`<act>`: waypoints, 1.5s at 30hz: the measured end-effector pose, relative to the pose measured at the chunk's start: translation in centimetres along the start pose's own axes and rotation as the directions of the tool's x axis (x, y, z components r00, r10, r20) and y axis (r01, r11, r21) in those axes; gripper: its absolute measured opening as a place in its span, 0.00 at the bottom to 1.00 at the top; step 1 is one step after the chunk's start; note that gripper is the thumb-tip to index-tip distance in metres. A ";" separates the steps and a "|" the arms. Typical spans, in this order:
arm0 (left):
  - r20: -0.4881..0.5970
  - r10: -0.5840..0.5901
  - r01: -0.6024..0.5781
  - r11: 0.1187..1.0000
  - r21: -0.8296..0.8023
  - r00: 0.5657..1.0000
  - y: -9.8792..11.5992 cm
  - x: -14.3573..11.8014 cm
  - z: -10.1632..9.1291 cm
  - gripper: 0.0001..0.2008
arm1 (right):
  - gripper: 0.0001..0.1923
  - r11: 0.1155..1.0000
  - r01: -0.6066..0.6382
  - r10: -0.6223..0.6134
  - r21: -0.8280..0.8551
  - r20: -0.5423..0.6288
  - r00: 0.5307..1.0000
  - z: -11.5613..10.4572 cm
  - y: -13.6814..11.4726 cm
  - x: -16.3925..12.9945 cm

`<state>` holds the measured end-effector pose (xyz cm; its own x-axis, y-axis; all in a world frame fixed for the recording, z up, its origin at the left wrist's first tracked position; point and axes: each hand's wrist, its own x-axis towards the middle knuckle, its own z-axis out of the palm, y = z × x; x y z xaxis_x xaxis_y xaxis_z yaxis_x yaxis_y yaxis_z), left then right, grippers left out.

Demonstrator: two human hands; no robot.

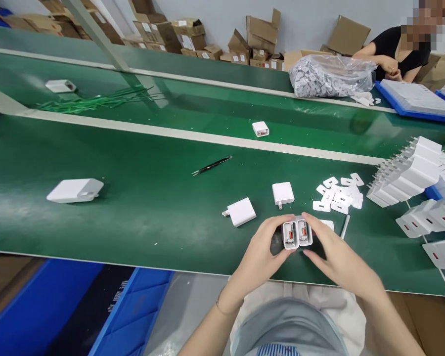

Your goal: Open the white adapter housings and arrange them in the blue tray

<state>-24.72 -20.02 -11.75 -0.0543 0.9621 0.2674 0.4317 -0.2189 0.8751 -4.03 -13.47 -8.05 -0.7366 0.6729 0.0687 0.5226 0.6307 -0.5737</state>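
Near the green belt's [133,207] left edge lies a white charger [75,190]; black tweezers [211,165] lie mid-belt. At the near edge, left hand [259,257] and right hand [337,259] together pinch two white adapters [297,233], fingers clamped on their sides. Stacked adapters [408,173] crowd the right edge.

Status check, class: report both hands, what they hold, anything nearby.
Left hand and right hand grip two white chargers. Loose chargers just beyond. Tweezers lie apart.
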 end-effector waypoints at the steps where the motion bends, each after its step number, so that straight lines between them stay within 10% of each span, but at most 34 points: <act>1: 0.003 -0.006 0.006 1.000 0.012 1.000 0.0 0.0 0.0 0.27 | 0.31 0.999 -0.015 0.015 -0.032 -0.001 1.000 -0.7 0.4 0.0; 11: 0.013 0.021 -0.023 0.993 0.119 1.000 -0.5 -0.1 0.3 0.27 | 0.13 0.918 -0.020 -0.014 -0.397 -0.082 0.997 -1.4 3.9 0.6; 19: -0.253 0.138 -0.135 0.990 0.030 0.958 1.5 -0.6 0.0 0.22 | 0.14 0.900 -0.281 0.381 0.334 -0.289 0.878 -1.0 3.0 -1.4; 27: -0.284 0.321 -0.282 0.944 0.168 0.904 2.9 -0.1 0.7 0.27 | 0.18 0.323 -0.086 0.525 0.942 -0.103 0.845 -0.5 1.2 -1.5; 31: -0.314 0.349 -0.294 0.933 0.209 0.883 3.1 0.1 1.4 0.28 | 0.18 0.538 -0.030 0.494 0.843 -0.286 0.821 -0.1 -0.6 -2.9; 35: -0.357 0.398 -0.299 0.905 0.302 0.845 3.5 0.3 2.3 0.29 | 0.28 0.931 0.102 0.111 0.350 -0.537 0.836 0.3 -3.2 -3.5; 38: -0.368 0.461 -0.330 0.870 0.366 0.808 3.8 0.3 2.7 0.25 | 0.32 0.977 0.184 -0.111 0.111 -0.469 0.876 0.4 -4.3 -2.9; 45: -0.401 0.611 -0.386 0.767 0.512 0.682 3.9 0.0 3.8 0.09 | 0.32 0.976 0.148 -0.057 0.159 -0.472 0.880 0.7 -5.0 -2.3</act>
<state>-19.59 -20.21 -9.91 -0.1349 0.4575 0.8789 0.8134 -0.4555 0.3619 -5.24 -18.43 -5.88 -0.4752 0.7387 0.4781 0.3330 0.6539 -0.6794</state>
